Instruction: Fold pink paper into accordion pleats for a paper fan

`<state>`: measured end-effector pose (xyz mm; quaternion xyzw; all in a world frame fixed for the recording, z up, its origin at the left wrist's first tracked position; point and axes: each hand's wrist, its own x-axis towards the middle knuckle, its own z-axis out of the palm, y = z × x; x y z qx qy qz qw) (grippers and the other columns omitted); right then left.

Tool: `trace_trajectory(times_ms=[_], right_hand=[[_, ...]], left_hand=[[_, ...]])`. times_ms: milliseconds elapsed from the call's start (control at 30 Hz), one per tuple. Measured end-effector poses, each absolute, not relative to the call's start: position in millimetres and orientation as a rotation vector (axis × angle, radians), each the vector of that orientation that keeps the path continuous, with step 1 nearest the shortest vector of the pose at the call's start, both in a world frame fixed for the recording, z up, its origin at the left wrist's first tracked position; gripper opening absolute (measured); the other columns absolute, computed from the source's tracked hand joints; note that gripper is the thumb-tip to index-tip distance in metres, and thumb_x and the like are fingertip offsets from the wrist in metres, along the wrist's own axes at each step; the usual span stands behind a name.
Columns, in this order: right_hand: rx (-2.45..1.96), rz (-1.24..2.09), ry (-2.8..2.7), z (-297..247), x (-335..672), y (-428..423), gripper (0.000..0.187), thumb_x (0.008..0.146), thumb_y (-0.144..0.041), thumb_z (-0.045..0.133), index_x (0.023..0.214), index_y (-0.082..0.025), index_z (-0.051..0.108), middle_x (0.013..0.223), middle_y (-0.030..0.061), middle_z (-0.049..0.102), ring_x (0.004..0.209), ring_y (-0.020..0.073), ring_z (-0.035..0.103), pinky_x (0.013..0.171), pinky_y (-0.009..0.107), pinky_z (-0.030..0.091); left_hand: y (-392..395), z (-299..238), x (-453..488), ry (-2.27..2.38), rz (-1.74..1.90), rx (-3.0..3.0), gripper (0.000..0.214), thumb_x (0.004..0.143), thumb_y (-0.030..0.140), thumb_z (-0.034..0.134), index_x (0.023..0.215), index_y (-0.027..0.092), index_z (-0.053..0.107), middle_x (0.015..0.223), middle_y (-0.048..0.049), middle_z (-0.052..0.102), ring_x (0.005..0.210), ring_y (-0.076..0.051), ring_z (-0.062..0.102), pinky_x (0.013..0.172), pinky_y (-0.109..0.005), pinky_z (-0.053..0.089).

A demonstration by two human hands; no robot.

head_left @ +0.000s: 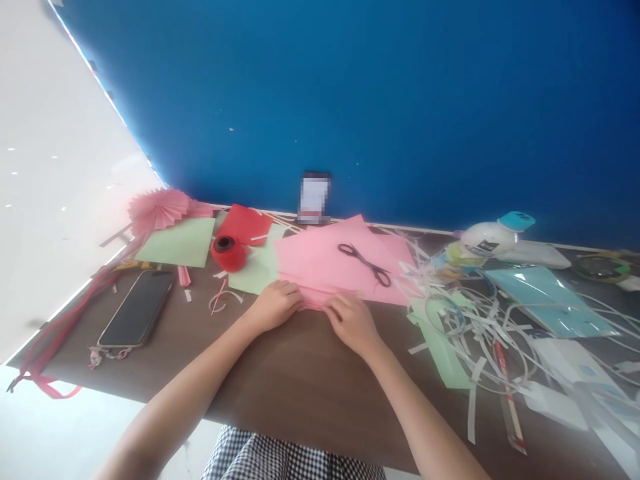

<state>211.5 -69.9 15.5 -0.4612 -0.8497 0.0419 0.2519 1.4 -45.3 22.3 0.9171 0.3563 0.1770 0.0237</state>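
Observation:
A pink paper sheet [330, 257] lies on the brown table [300, 373] in front of me. Its near edge is folded into narrow pleats [315, 297]. My left hand [273, 303] pinches the left end of that pleated edge with curled fingers. At the right end, my right hand [353, 320] presses down on the pleats, its fingers bent too. Black scissors [365, 262] rest on top of the pink sheet, just beyond my hands.
A smartphone [137, 308] lies at left, near a red ribbon spool [227, 252], green paper [177, 241] and a pink paper fan [157, 208]. White paper strips [475, 320], a glue bottle [487, 237] and a teal sheet [547, 300] crowd the right. A blue wall stands behind.

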Motion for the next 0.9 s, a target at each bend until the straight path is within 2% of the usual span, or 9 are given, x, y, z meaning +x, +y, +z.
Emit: trace_trajectory(times_ms=[167,267,333,500,600,667,767,900], right_hand=[[-1.239,0.086,-2.322,15,203,-72,0.020,0.087,-0.025,0.043,0.078,-0.020,0.060,0.074,0.0039,0.061,0.072,0.0173,0.053,0.064,0.029,0.036],[-1.246,0.141,-2.273,15,204,-72,0.021,0.087,-0.023,0.042,0.075,-0.020,0.059,0.071,0.0024,0.061,0.068,0.0160,0.053,0.062,0.028,0.037],[-1.236,0.209,-2.274,16,208,-72,0.019,0.087,-0.020,0.041,0.080,-0.020,0.058,0.074,0.0023,0.061,0.070,0.0162,0.053,0.063,0.028,0.038],[-1.141,0.272,-2.406,23,217,-75,0.023,0.084,-0.010,0.035,0.085,-0.019,0.056,0.078,0.0048,0.060,0.074,0.0176,0.052,0.065,0.029,0.040],[-1.133,0.261,-2.412,27,218,-77,0.015,0.083,-0.015,0.042,0.085,-0.019,0.057,0.080,0.0052,0.060,0.076,0.0186,0.053,0.068,0.031,0.041],[-1.134,0.252,-2.422,29,218,-77,0.013,0.083,-0.021,0.045,0.087,-0.020,0.057,0.081,0.0053,0.061,0.077,0.0192,0.054,0.068,0.031,0.042],[-1.115,0.214,-2.427,28,219,-76,0.018,0.086,-0.022,0.041,0.086,-0.020,0.058,0.081,0.0059,0.062,0.077,0.0191,0.055,0.069,0.032,0.042],[-1.102,0.198,-2.410,25,222,-75,0.022,0.089,-0.022,0.038,0.088,-0.020,0.059,0.084,0.0059,0.064,0.080,0.0187,0.056,0.071,0.032,0.042]], left_hand=[[-47,22,4,1.056,0.571,2.769,0.024,0.088,0.026,0.038,0.078,0.017,0.058,0.076,-0.0041,0.057,0.073,-0.015,0.050,0.063,-0.027,0.036],[-47,25,2,0.957,0.606,2.677,0.020,0.087,0.022,0.039,0.086,0.019,0.059,0.083,-0.0035,0.060,0.078,-0.015,0.052,0.067,-0.025,0.038],[-47,27,0,0.929,0.610,2.619,0.019,0.086,0.017,0.039,0.086,0.019,0.058,0.083,-0.0032,0.060,0.078,-0.014,0.052,0.068,-0.025,0.039],[-46,31,-6,0.885,0.617,2.525,0.024,0.078,0.004,0.037,0.080,0.017,0.057,0.082,-0.0034,0.061,0.079,-0.014,0.053,0.072,-0.026,0.041],[-46,32,-8,0.848,0.639,2.489,0.028,0.073,0.000,0.037,0.082,0.017,0.058,0.085,-0.0036,0.062,0.083,-0.015,0.054,0.076,-0.027,0.042],[-46,33,-8,0.849,0.647,2.480,0.026,0.071,0.002,0.041,0.083,0.017,0.059,0.085,-0.0040,0.062,0.083,-0.015,0.054,0.077,-0.027,0.043],[-46,34,-9,0.827,0.647,2.478,0.018,0.074,0.012,0.048,0.086,0.016,0.060,0.089,-0.0054,0.062,0.084,-0.016,0.055,0.078,-0.027,0.044],[-43,31,-11,0.809,0.620,2.490,0.018,0.084,0.020,0.044,0.087,0.017,0.061,0.091,-0.0057,0.063,0.086,-0.015,0.056,0.079,-0.027,0.044]])
